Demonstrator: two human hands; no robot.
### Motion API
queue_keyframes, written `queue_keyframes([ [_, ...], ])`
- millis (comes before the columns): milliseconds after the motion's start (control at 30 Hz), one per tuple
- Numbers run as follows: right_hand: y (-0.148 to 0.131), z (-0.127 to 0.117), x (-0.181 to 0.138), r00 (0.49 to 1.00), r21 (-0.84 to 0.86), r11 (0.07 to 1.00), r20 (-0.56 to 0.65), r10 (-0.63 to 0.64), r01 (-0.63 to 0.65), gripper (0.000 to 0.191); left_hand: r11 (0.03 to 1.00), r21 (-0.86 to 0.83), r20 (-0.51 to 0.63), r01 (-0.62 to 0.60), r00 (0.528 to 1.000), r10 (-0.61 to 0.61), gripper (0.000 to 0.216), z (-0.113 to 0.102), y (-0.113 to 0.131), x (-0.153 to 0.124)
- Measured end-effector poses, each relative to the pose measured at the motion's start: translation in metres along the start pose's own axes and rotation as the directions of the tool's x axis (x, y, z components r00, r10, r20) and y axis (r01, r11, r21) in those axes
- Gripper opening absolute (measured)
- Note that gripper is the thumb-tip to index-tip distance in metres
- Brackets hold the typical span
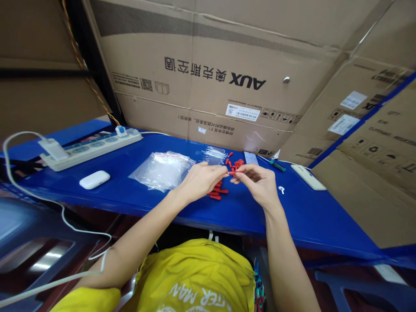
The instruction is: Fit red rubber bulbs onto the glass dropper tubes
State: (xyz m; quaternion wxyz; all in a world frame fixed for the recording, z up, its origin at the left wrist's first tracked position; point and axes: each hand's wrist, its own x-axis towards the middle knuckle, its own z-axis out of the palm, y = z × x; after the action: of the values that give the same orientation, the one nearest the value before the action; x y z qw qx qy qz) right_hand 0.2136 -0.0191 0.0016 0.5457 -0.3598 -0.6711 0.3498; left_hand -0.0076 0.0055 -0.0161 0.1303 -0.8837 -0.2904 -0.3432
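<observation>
My right hand [260, 180] pinches a small red handle [236, 172] between thumb and fingers, above the table. My left hand [205, 177] is closed at the handle's left end, its fingertips on what looks like a thin metal rod [229, 173]; most of it is hidden by the hand. Below and behind the hands lie more red handles [217, 193], several of them in a loose pile. Thin silvery rods [213, 154] lie in a bunch just beyond my left hand. Left of that hand is a stack of clear plastic bags [160, 171].
On the blue table [130, 197] are a power strip [92, 147], a white earbud case [94, 179], a phone [250, 158], a green-handled screwdriver [277, 165], an earbud [281, 190] and a pale phone-like slab [308, 177]. Cardboard panels [208, 52] rise behind.
</observation>
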Motion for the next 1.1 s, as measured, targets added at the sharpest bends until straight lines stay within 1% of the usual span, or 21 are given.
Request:
queue_keyframes([
  [133,-0.0006,0.0006,-0.0006,1.000,-0.003,1.000,0.008,-0.001,0.001,0.026,1.000,-0.004,0.024,0.019,1.000,-0.019,0.039,-0.0013,0.0002,-0.0004],
  [333,-0.0002,0.0010,-0.0005,1.000,-0.005,1.000,0.011,0.004,-0.004,0.028,1.000,-0.010,0.021,0.015,1.000,-0.014,0.038,-0.0015,-0.0005,-0.0009],
  [500,0.0001,0.0005,-0.0004,0.999,-0.015,1.000,0.033,-0.003,0.004,0.025,1.000,-0.019,0.033,0.014,0.999,-0.014,0.036,-0.0020,-0.0002,-0.0006],
  [800,-0.0001,0.0003,0.0001,0.999,-0.024,1.000,0.033,0.004,-0.004,0.028,0.999,-0.034,0.021,0.005,1.000,-0.005,0.035,-0.0030,0.0005,-0.0001],
  [1000,0.0004,0.0003,0.0014,1.000,0.015,1.000,0.010,-0.007,0.007,0.027,0.998,-0.024,0.047,0.061,0.997,-0.059,0.039,-0.0040,0.0017,0.0005],
  [1100,0.0037,-0.0006,0.0017,0.999,0.001,1.000,0.030,-0.022,0.022,0.030,0.996,0.001,0.075,0.087,0.993,-0.087,0.040,-0.0046,0.0008,0.0006],
])
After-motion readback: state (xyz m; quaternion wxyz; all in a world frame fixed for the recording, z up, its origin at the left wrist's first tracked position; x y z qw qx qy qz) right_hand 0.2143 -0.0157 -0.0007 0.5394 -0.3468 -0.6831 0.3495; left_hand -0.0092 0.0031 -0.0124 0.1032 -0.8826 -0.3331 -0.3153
